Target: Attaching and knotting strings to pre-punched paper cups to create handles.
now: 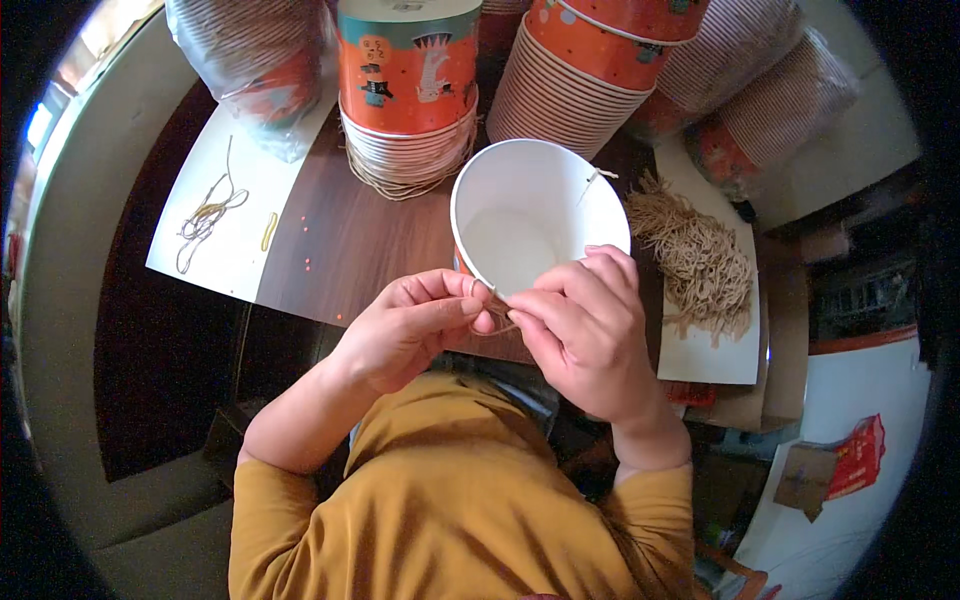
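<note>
A paper bucket (pixel 520 225), white inside with a little orange showing outside, sits at the table's near edge with its mouth tilted toward me. At its near rim my left hand (pixel 400 325) and my right hand (pixel 590 330) meet, their fingertips pinched together. Between them runs a thin brown cord (pixel 503 311), pressed against the rim. My right hand's upper fingers also rest on the bucket's right rim. A pale cord end (pixel 600 176) pokes out at the far right of the rim. The fingers partly hide where the cord meets the wall.
Behind the bucket stand an upside-down orange stack of buckets (pixel 408 85) and a taller, leaning stack (pixel 575 85). Plastic-wrapped stacks (pixel 255 60) flank them. A heap of tan cords (pixel 700 260) lies on a white sheet at right; a loose dark cord (pixel 208 218) lies at left.
</note>
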`<state>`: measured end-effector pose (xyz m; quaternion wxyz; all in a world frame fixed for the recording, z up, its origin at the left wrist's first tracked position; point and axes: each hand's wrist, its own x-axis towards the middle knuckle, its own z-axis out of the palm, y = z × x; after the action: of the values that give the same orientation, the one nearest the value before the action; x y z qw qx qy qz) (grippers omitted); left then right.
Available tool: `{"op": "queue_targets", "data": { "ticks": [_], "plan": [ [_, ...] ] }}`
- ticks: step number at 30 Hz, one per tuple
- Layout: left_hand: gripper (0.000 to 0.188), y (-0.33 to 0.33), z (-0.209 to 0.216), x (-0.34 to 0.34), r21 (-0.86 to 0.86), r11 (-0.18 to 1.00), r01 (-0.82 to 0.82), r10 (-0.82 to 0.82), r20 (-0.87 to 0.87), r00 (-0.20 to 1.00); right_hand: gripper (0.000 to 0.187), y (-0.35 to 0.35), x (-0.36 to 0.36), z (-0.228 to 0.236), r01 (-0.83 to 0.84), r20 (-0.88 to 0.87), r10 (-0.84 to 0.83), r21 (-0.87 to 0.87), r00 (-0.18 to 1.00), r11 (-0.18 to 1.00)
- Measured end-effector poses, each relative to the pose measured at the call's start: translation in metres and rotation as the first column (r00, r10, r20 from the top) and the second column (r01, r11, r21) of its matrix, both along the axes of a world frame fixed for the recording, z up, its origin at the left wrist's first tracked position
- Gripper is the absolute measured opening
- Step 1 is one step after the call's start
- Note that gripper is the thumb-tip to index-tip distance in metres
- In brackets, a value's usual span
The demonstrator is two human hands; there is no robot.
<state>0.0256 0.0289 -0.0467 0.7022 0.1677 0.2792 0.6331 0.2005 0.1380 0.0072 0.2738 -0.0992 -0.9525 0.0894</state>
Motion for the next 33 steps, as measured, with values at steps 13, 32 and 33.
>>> {"op": "queue_targets", "data": {
  "ticks": [13, 32, 33],
  "plan": [
    [0.014, 0.000, -0.010, -0.002, -0.002, 1.000, 0.029, -0.028, 0.208, 0.978, 0.028, -0.018, -0.018, -0.016, 0.161, -0.050, -0.154, 0.195, 0.987, 0.968],
    [0.012, 0.000, -0.005, 0.002, -0.043, 0.997, -0.059, 0.065, 0.168, 0.984, 0.021, -0.015, -0.019, -0.027, 0.156, -0.162, -0.117, 0.258, 0.980, 0.953],
    [0.012, -0.001, -0.006, 0.003, -0.034, 0.997, -0.072, 0.076, 0.158, 0.985, 0.020, -0.014, -0.020, -0.025, 0.123, -0.165, -0.097, 0.154, 0.982, 0.980]
  ]
}}
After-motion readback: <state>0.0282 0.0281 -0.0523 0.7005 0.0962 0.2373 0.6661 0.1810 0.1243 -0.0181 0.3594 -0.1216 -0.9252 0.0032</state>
